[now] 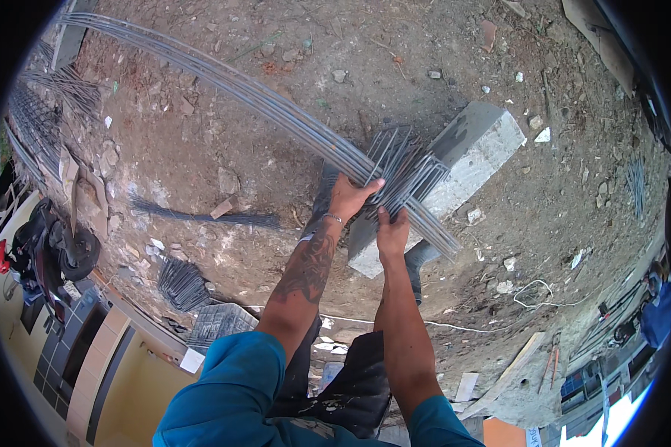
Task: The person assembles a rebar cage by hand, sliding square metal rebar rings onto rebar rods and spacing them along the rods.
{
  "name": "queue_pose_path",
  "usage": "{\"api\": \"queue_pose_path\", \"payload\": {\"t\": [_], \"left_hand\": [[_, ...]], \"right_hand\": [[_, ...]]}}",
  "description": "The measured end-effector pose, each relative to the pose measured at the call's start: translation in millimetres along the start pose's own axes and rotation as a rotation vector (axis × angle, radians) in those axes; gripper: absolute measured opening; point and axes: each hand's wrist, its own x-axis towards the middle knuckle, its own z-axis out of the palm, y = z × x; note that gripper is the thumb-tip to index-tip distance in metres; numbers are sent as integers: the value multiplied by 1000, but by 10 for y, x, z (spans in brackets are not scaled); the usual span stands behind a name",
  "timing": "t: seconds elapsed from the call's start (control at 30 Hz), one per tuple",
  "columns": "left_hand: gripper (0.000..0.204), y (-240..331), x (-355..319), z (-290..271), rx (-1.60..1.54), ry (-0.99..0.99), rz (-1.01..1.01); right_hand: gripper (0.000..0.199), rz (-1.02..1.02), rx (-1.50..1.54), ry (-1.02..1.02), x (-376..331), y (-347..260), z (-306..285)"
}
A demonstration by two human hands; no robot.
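Note:
A bundle of long steel rebar rods (231, 82) runs from the far left to the middle, its near ends resting over a concrete block (481, 153). Packed around the rods are several rectangular wire stirrups (406, 167). My left hand (350, 197) is closed at the rods where they enter the stirrups, thumb against the stirrup edge; its other fingers are mostly hidden beneath. Close by, my right hand (393, 235) grips the near edge of the stirrups, thumb and fingertips pressed to the wire. The rod ends (440, 235) stick out past them on the right.
Thin tie wires (205, 216) and a stack of bent stirrups (183, 285) lie on the dirt at left. More steel mesh (33, 123) is at the far left. A white cord (462, 326) crosses the ground nearby. A wooden plank (511, 369) lies at lower right.

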Motion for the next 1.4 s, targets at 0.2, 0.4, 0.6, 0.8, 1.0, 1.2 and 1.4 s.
{"api": "queue_pose_path", "payload": {"t": [0.2,0.4,0.6,0.8,1.0,1.2,1.4], "left_hand": [[73,48,-149,87,368,260,-62],[59,139,-274,-6,303,239,-86],[54,96,-294,16,233,305,22],[47,163,-142,-46,614,66,278],[73,288,186,167,897,-79,-27],[51,163,65,-25,761,-236,107],[27,-257,-168,-347,464,-155,149]], "right_hand": [[30,81,65,-1,8,-74,127],[30,147,25,-36,27,-100,144],[36,54,-120,-24,105,14,141],[40,118,-265,373,108,-25,252],[34,5,-262,515,79,-143,351],[35,12,-41,555,44,-194,348],[39,-68,36,577,88,-145,508]]}}
